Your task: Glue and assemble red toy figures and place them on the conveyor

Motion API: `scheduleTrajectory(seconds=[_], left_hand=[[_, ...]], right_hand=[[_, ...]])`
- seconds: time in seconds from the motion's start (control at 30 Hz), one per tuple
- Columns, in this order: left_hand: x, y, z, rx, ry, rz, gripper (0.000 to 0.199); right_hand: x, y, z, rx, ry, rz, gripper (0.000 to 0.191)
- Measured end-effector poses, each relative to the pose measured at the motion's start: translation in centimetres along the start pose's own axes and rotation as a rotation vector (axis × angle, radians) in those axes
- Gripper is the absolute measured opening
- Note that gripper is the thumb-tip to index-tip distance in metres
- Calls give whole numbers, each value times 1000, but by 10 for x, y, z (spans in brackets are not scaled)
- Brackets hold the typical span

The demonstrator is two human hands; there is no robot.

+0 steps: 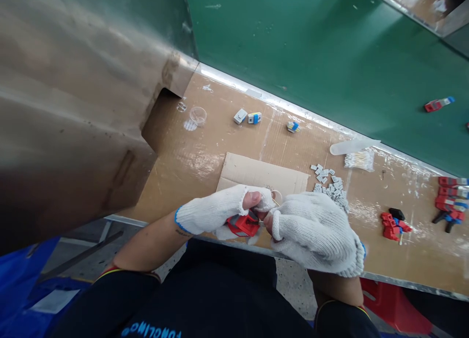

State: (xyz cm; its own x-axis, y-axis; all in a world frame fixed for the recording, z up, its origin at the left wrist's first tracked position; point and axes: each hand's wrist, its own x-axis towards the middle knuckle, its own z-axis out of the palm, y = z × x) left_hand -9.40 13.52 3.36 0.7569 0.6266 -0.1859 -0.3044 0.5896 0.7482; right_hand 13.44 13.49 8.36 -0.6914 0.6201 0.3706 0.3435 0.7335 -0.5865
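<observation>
Both my hands wear white knit gloves with bare fingertips and meet over the table's front edge. My left hand [223, 211] is closed round a red and grey plastic part [245, 224], its open end facing right. Close against it, my right hand [315, 228] pinches at a thin pale stick [274, 202], whose lower end is hidden between the fingers. Behind the hands lies a flat cardboard piece [264, 174]. A heap of small grey pieces [331, 184] is just beyond my right hand.
Small white-and-blue parts [254, 117] and a clear round cup [198, 116] lie farther back. A bag of cotton swabs [359, 159] and red assemblies [394, 225] are at right. A metal panel [73, 108] stands at left, a green board [311, 50] behind.
</observation>
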Motion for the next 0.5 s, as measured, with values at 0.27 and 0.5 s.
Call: scheduleTrajectory(seconds=[0.27,0.5], left_hand=[[4,-2,-2,-39,-92,-79,75],[4,-4,-4,-6,-175,-170,81]], right_hand=[[5,-1,-10,-58,-107,-60,18],[6,-1,-16,-10,-221,-73,21]])
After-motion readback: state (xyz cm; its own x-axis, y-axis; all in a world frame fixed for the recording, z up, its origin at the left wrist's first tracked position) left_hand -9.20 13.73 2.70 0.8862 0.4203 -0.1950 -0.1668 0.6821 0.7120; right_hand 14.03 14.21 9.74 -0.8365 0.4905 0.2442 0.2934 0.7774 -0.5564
